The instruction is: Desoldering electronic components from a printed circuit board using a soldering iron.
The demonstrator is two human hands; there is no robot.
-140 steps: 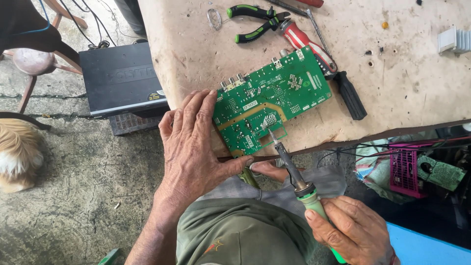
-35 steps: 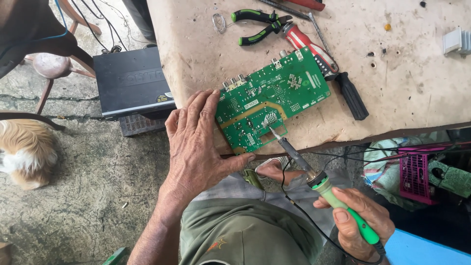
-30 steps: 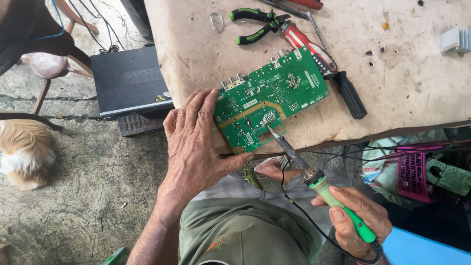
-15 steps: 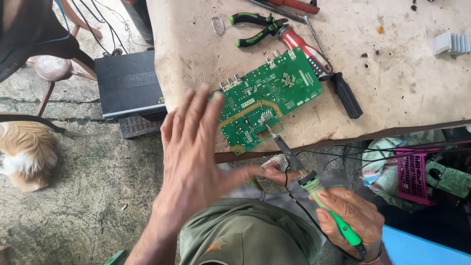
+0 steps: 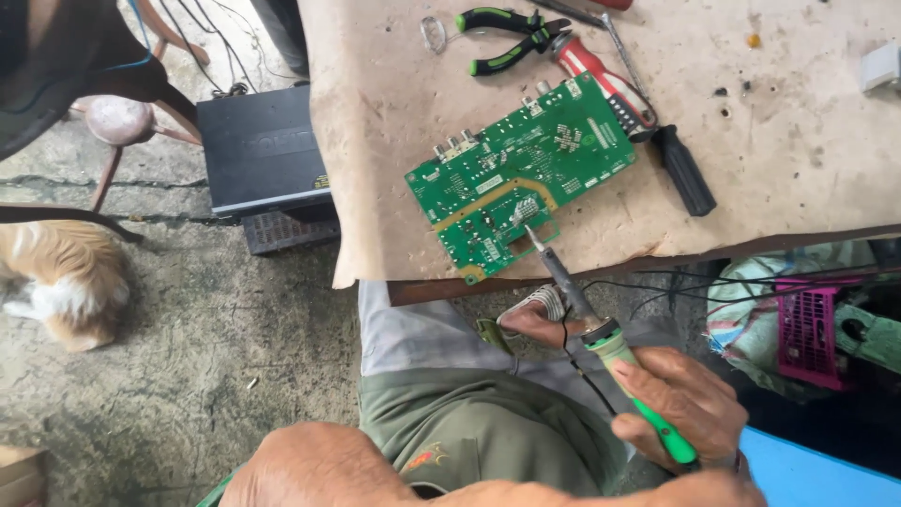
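A green circuit board (image 5: 526,174) lies at an angle near the front edge of a worn wooden table (image 5: 394,113). My right hand (image 5: 685,404) grips the green handle of a soldering iron (image 5: 601,333). Its tip rests on the board's near edge. My left hand (image 5: 310,465) is off the board and shows only as bare skin low at the frame's bottom; its fingers are hidden. A small coil of solder wire (image 5: 544,300) sits on my lap below the table edge.
Green-handled pliers (image 5: 502,38), a red screwdriver (image 5: 601,70) and a black-handled screwdriver (image 5: 683,169) lie beyond the board. A black box (image 5: 258,150) sits on the concrete floor at left, near a furry animal (image 5: 56,272). A pink basket (image 5: 807,329) stands under the table at right.
My left hand has lifted off the circuit board and drawn back toward my body. The soldering iron's tip has stayed at the board's near edge.
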